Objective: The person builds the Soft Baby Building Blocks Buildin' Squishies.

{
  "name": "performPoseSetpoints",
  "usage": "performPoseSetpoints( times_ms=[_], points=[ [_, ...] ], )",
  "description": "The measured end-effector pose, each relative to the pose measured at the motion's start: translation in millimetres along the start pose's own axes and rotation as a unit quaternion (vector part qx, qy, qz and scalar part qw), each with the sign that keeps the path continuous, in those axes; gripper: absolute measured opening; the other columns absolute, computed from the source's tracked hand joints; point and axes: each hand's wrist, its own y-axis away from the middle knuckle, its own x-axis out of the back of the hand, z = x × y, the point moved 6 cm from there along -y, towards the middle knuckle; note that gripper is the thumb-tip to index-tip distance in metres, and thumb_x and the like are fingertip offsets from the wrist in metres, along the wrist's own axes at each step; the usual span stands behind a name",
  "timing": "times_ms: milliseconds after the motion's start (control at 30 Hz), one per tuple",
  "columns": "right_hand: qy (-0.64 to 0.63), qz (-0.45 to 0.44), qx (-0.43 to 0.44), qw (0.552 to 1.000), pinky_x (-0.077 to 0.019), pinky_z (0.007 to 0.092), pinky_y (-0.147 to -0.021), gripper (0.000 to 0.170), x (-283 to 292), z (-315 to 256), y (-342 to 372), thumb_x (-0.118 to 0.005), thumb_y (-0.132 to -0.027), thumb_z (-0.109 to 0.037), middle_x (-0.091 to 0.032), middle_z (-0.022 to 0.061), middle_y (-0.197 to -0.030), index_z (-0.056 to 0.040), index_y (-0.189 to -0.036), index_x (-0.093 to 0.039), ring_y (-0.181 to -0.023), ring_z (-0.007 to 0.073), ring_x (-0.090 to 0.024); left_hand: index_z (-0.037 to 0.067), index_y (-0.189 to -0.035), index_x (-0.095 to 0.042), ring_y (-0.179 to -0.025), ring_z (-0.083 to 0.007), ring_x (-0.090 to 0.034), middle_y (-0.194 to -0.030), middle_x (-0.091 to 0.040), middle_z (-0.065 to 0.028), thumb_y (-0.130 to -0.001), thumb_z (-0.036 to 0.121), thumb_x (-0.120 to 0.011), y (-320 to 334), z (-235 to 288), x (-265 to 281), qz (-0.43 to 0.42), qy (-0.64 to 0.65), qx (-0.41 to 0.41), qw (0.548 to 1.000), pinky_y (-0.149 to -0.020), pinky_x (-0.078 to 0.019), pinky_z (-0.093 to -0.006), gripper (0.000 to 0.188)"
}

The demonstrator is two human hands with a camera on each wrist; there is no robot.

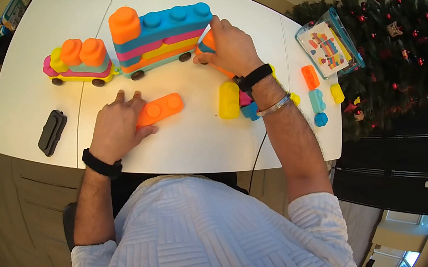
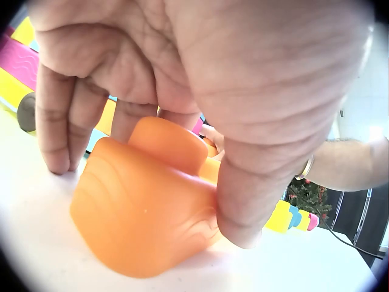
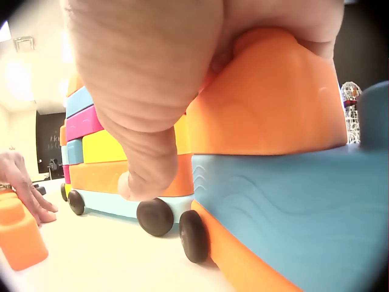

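Observation:
My left hand is around the near end of a long orange two-stud block on the table. In the left wrist view the thumb lies along one side of this block, with the fingers on its far side. My right hand grips an orange block, which sits on a blue block over an orange wheeled base. Beside that hand stands a tall wheeled wagon of stacked blocks, topped by blue blocks and one orange block. The hand hides much of the right-hand car.
A smaller wheeled car stands left of the tall wagon. A black case lies at the table's left. Loose blocks, among them a yellow one, lie near my right forearm. A clear bag with a picture card sits at the right edge.

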Motion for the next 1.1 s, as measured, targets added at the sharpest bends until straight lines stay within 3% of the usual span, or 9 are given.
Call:
performPoseSetpoints(
  times_ms=[200, 267, 400, 567, 633, 700, 867, 967, 1100],
  points=[
    [-0.180, 0.088, 0.052, 0.978, -0.0554, 0.0510, -0.105, 0.099, 14, 33, 7, -0.090, -0.086, -0.053, -0.066, 0.0289, -0.135, -0.0011, -0.157, -0.045, -0.126, 0.0446, -0.064, -0.004, -0.140, -0.065, -0.127, -0.0459, -0.069, -0.120, -0.079, -0.0198, -0.082, 0.046, -0.090, 1, -1, -1, 0.001, 0.002, -0.013, 1.000, -0.090, -0.0614, -0.0485, 0.080],
    [-0.195, 0.107, 0.017, 0.975, -0.0534, 0.0494, -0.109, 0.084, 35, 65, 13, -0.085, -0.093, -0.050, -0.067, 0.0291, -0.138, -0.0015, -0.153, -0.050, -0.128, 0.0438, -0.065, -0.003, -0.140, -0.066, -0.125, -0.0467, -0.070, -0.116, -0.079, -0.0217, -0.080, 0.045, -0.092, 0, -1, -1, 0.011, 0.015, -0.016, 1.000, -0.090, -0.0613, -0.0492, 0.081],
    [-0.128, 0.093, -0.142, 0.977, -0.0538, 0.0481, -0.109, 0.065, 66, 167, 40, -0.081, -0.097, -0.043, -0.070, 0.0280, -0.135, -0.0023, -0.142, -0.059, -0.134, 0.0393, -0.064, -0.004, -0.137, -0.066, -0.122, -0.0463, -0.071, -0.109, -0.078, -0.0250, -0.078, 0.042, -0.094, -2, -3, 1, -0.018, 0.021, 0.023, 0.999, -0.088, -0.0609, -0.0490, 0.080],
    [0.058, 0.084, -0.329, 0.939, -0.0547, 0.0541, -0.107, 0.060, 31, 303, 120, -0.075, -0.100, -0.038, -0.071, 0.0282, -0.137, -0.0031, -0.145, -0.057, -0.126, 0.0427, -0.070, -0.004, -0.134, -0.068, -0.113, -0.0449, -0.074, -0.106, -0.078, -0.0259, -0.077, 0.040, -0.094, -5, 2, 4, -0.008, 0.025, 0.000, 1.000, -0.086, -0.0605, -0.0488, 0.077],
    [0.073, -0.038, -0.416, 0.906, -0.0547, 0.0547, -0.107, 0.061, 7, 331, 151, -0.072, -0.100, -0.036, -0.072, 0.0291, -0.135, -0.0049, -0.149, -0.054, -0.121, 0.0454, -0.072, -0.005, -0.133, -0.068, -0.107, -0.0434, -0.074, -0.106, -0.078, -0.0254, -0.075, 0.039, -0.095, -4, 1, 4, 0.001, 0.026, -0.009, 1.000, -0.085, -0.0606, -0.0479, 0.077],
    [0.043, -0.051, -0.399, 0.915, -0.0550, 0.0533, -0.107, 0.061, -13, 359, 169, -0.070, -0.101, -0.034, -0.072, 0.0297, -0.134, -0.0055, -0.151, -0.052, -0.121, 0.0460, -0.071, -0.005, -0.133, -0.068, -0.105, -0.0429, -0.074, -0.106, -0.078, -0.0254, -0.075, 0.038, -0.095, -5, 2, 5, -0.002, 0.028, -0.012, 1.000, -0.084, -0.0607, -0.0477, 0.077],
    [-0.048, 0.000, -0.404, 0.913, -0.0569, 0.0494, -0.102, 0.048, -8, 345, 180, -0.076, -0.095, -0.019, -0.075, 0.0267, -0.121, -0.0069, -0.135, -0.053, -0.115, 0.0464, -0.072, -0.005, -0.131, -0.068, -0.102, -0.0420, -0.074, -0.107, -0.078, -0.0249, -0.074, 0.035, -0.096, -5, 4, 5, 0.022, 0.022, -0.053, 0.998, -0.084, -0.0609, -0.0480, 0.075],
    [-0.049, -0.023, -0.396, 0.917, -0.0572, 0.0485, -0.100, 0.049, -2, 327, 173, -0.083, -0.089, -0.014, -0.075, 0.0243, -0.117, -0.0075, -0.126, -0.051, -0.114, 0.0451, -0.072, -0.001, -0.130, -0.070, -0.105, -0.0391, -0.073, -0.119, -0.078, -0.0206, -0.077, 0.039, -0.095, -5, -4, -2, -0.013, 0.025, -0.010, 1.000, -0.081, -0.0616, -0.0482, 0.071],
    [-0.030, 0.014, -0.386, 0.922, -0.0575, 0.0475, -0.100, 0.060, 19, 296, 158, -0.088, -0.085, -0.016, -0.075, 0.0245, -0.119, -0.0065, -0.133, -0.053, -0.115, 0.0437, -0.072, -0.002, -0.130, -0.069, -0.102, -0.0390, -0.074, -0.112, -0.078, -0.0211, -0.078, 0.040, -0.094, -4, -1, -1, 0.035, 0.023, -0.057, 0.998, -0.080, -0.0616, -0.0479, 0.071]
  ],
)
